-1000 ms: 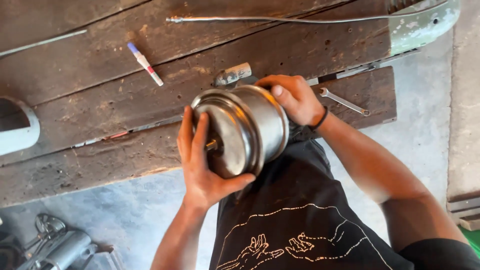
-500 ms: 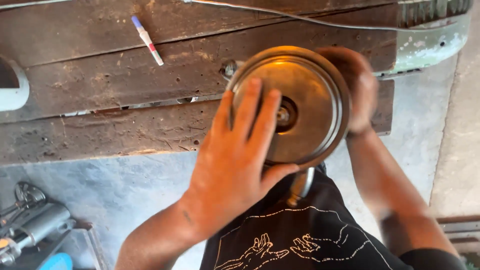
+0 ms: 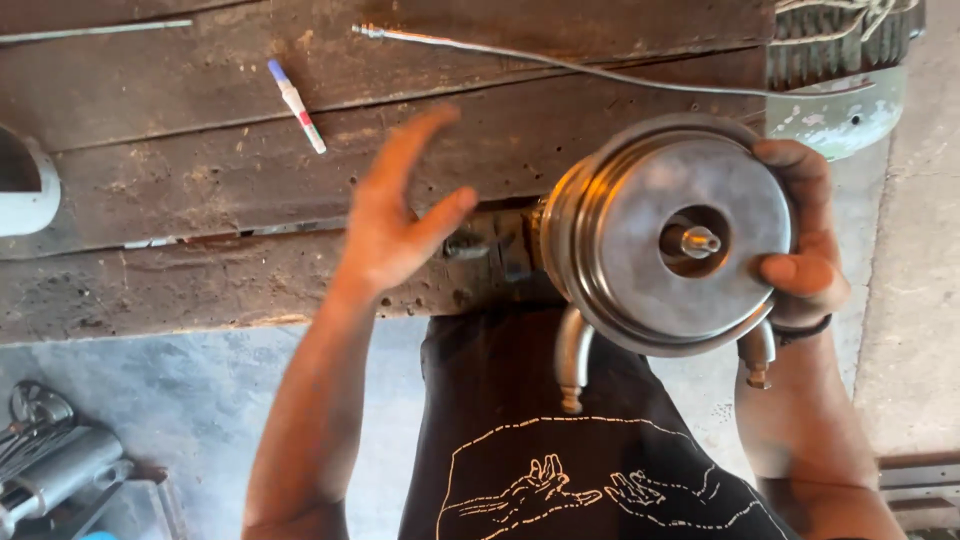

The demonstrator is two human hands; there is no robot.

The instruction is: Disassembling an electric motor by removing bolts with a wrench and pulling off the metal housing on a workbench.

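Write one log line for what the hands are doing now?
right hand: holds round metal drum | left hand: open, touching nothing | wooden bench: marker pen

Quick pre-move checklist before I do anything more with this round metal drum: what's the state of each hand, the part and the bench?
1. Right hand has a grip on the round metal drum: ok, fingers wrap its right rim.
2. Left hand supporting the drum: not ok, it is open and apart from it, to the left.
3. Central shaft stub visible and unobstructed: ok.
4. Two bolts hanging below the drum secured: cannot tell.
5. Wooden bench near the drum free of loose items: not ok, a marker pen and a thin metal rod lie on it.
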